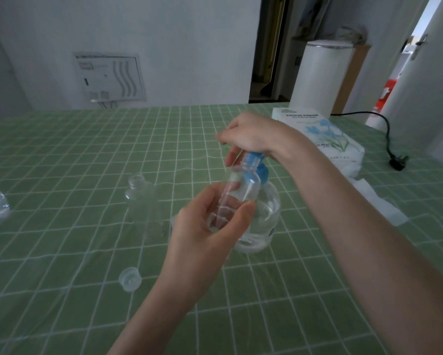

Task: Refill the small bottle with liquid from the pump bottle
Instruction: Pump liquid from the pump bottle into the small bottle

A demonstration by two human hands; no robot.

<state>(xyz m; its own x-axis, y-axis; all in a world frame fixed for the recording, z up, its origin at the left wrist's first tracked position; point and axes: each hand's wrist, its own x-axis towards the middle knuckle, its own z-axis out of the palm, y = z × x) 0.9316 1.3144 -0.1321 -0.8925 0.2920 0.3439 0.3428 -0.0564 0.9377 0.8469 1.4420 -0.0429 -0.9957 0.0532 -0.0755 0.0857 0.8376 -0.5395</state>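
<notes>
Small bottle (237, 190) is sitting uncapped in the left hand (202, 237), fingers and thumb curling round it, its mouth right at the nozzle of the pump bottle (267, 216) standing on the table (87, 155). The right hand (251, 135) is curling over the blue pump head (256, 163). Slow presses, with the mouth squarely under the spout, are looking safest against spills.

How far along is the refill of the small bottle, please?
Done: the small bottle is open; a cap lies on the table. In hand: the left hand holds it at the blue nozzle; the right hand grips the pump. Left: filling, the level being unreadable, then capping.
</notes>
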